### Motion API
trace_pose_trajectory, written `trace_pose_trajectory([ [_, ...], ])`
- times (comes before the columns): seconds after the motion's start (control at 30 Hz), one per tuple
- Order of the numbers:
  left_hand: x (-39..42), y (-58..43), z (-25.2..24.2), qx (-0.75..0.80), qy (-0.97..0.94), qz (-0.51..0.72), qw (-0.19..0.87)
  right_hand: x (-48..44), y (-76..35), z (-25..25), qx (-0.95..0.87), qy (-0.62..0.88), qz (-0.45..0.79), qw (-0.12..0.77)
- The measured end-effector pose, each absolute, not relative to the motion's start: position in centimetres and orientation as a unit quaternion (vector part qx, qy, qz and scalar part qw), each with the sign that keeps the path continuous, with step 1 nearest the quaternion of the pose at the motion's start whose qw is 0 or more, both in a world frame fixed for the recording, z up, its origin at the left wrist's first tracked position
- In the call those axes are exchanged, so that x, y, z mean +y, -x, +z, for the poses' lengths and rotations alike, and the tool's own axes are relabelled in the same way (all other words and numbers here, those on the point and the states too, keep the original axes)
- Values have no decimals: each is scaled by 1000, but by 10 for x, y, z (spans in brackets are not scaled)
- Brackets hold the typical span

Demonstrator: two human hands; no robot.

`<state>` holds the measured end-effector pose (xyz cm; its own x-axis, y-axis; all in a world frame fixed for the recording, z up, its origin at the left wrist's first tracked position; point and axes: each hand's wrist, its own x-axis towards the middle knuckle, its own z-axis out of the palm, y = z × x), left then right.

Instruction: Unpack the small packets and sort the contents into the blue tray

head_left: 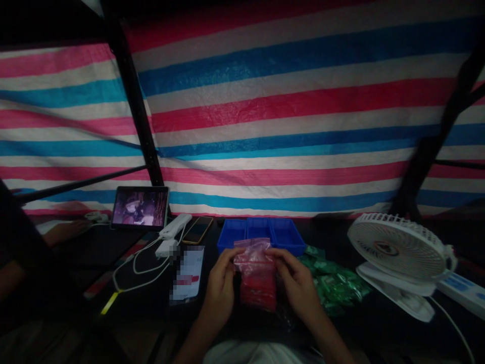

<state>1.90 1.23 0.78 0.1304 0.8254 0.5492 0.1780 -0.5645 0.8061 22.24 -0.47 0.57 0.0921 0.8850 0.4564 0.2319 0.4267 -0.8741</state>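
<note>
A clear plastic bag filled with red pieces hangs upright between my hands, low in the middle of the picture. My left hand pinches its upper left edge with closed fingers. My right hand pinches the upper right edge the same way. The bag's mouth is crumpled at the top. Just behind it stands a blue tray with three compartments. To the right of my right hand lies a heap of small green packets.
A white desk fan and a power strip stand at the right. Two phones, a white charger with cables and a lit tablet lie at the left. Another person's arm rests far left. A striped tarp hangs behind.
</note>
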Motion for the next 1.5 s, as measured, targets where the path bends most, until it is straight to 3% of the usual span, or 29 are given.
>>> trace_pose_trajectory([
  [0.2,15,-21,8,387,-718,538,213,3,-232,18,-662,416,318,535],
  [0.37,18,-21,13,410,-739,511,157,10,-236,33,-728,415,228,497],
  [0.53,23,-23,15,443,-707,542,97,14,-231,32,-718,428,149,528],
  [0.8,29,-34,11,359,-608,575,412,12,-222,19,-651,439,277,554],
  [0.97,21,-36,9,319,-583,576,477,12,-224,13,-615,439,315,574],
  [1.5,15,-25,10,365,-721,542,230,8,-229,5,-594,446,283,607],
])
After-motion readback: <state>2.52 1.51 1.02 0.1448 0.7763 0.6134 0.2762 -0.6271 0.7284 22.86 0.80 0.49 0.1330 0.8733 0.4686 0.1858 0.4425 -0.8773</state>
